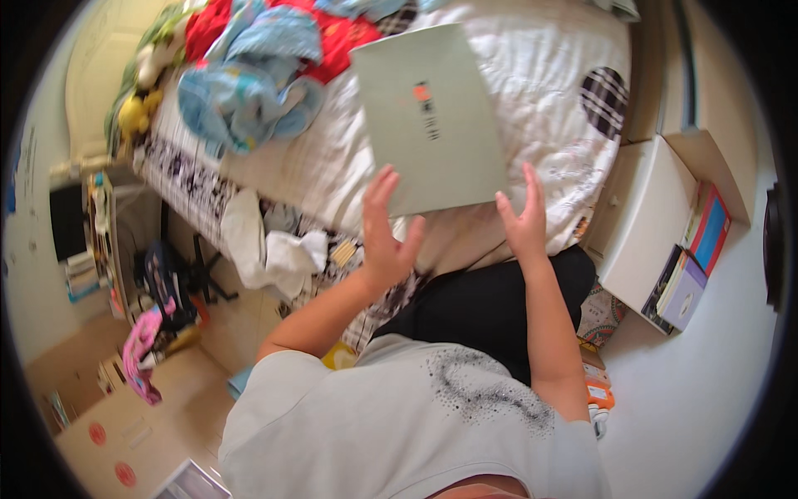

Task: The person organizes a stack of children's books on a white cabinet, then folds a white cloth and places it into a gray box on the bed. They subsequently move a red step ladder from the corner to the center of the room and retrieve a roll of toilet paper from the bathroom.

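A flat grey-green cardboard box (436,162), its top bearing printed writing and a small orange mark, lies on the bed before me. My left hand (388,231) is raised at its near left corner, thumb and fingers spread. At the near right corner hovers my right hand (525,215), also with thumb and fingers apart. The left fingertips overlap the box's edge in the picture; whether they touch it I cannot tell. Neither hand grips anything. Under the box spreads a rumpled white bed cover (536,75).
Light-blue clothing (249,100) and red fabric (340,43) are heaped at the far left of the bed. White cloths (274,249) lie along its left edge. To the right stands a white bedside cabinet (648,231) with books (682,293). A desk chair (206,274) is at the left.
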